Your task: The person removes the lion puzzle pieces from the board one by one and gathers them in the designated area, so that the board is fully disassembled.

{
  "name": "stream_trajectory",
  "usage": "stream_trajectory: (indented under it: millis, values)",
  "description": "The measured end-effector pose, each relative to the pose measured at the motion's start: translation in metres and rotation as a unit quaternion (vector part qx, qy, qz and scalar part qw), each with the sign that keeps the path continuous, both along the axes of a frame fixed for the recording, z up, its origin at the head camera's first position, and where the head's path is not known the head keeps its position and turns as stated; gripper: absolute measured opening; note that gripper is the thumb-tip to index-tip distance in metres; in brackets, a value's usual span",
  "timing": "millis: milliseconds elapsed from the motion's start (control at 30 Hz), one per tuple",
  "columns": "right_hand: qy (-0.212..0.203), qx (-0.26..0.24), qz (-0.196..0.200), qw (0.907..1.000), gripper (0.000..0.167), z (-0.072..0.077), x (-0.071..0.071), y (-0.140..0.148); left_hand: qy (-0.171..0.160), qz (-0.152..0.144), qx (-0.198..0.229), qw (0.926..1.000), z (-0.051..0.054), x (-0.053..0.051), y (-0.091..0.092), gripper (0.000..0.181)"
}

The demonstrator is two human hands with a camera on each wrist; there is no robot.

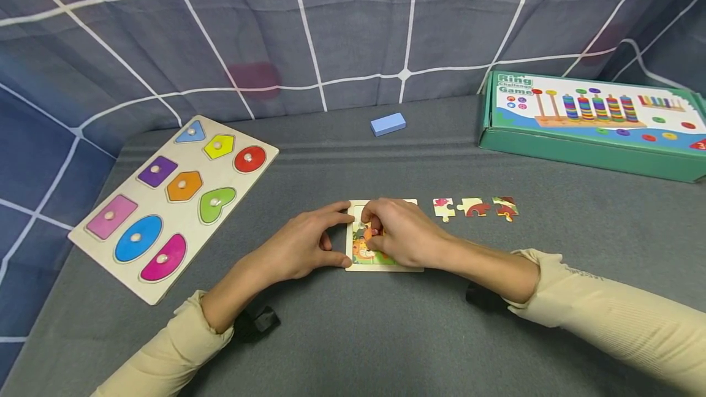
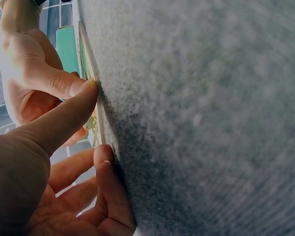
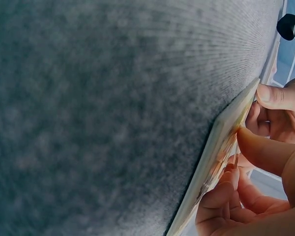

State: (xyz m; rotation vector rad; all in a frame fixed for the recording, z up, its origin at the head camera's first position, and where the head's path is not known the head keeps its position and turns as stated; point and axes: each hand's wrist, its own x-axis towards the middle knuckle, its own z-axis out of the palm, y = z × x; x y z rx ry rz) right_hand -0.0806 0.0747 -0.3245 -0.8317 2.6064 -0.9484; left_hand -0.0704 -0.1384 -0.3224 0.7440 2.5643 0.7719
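A small jigsaw board (image 1: pixel 385 268) with a pale frame and a colourful animal picture lies flat on the grey table. Along its left edge rest my left hand's (image 1: pixel 300 244) thumb and fingertips, spread apart, the thumb by the near corner. My right hand (image 1: pixel 405 234) reaches over the board with curled fingers, pinching a jigsaw piece (image 3: pixel 236 160) that is mostly hidden and low against the picture. The hand covers much of the board's right part. Right of the board, loose jigsaw pieces lie in a row: one pink and cream (image 1: pixel 443 208), two with brown (image 1: pixel 473 207).
A wooden shape board (image 1: pixel 151 290) with coloured knobbed shapes lies at the left. A blue block (image 1: pixel 388 124) sits behind the jigsaw board. At the back right is a green Ring Challenge Game box (image 1: pixel 590 155). A grid-patterned cloth (image 1: pixel 358 29) hangs along the back.
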Motion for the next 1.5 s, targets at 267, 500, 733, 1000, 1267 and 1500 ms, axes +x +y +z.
stream_trajectory:
  millis: [267, 500, 733, 1000, 1267, 1500]
  values:
    - [0.006, 0.004, 0.001, 1.0000, 0.020, 0.000, 0.000, 0.000, 0.004, -0.004, 0.014, 0.9999, -0.001, 0.000, -0.001, 0.065]
    - [-0.004, 0.006, -0.012, 0.9999, 0.021, 0.003, 0.001, 0.002, 0.001, -0.001, 0.011, 0.9999, -0.001, 0.001, -0.001, 0.064]
    - [0.004, 0.012, -0.005, 0.9999, 0.022, 0.008, 0.002, 0.008, -0.004, 0.000, 0.015, 0.9999, -0.001, 0.001, -0.001, 0.065]
    - [-0.002, -0.001, 0.002, 1.0000, 0.021, 0.013, 0.006, 0.020, -0.005, 0.007, 0.011, 0.9999, -0.001, 0.000, -0.001, 0.064]
    - [-0.019, -0.037, -0.003, 0.9991, 0.018, 0.014, 0.010, 0.039, -0.003, 0.001, 0.019, 0.9998, -0.002, -0.001, -0.002, 0.064]
    - [-0.002, -0.050, -0.022, 0.9985, 0.022, 0.012, 0.011, 0.057, -0.002, -0.002, 0.019, 0.9998, -0.001, -0.001, -0.002, 0.065]
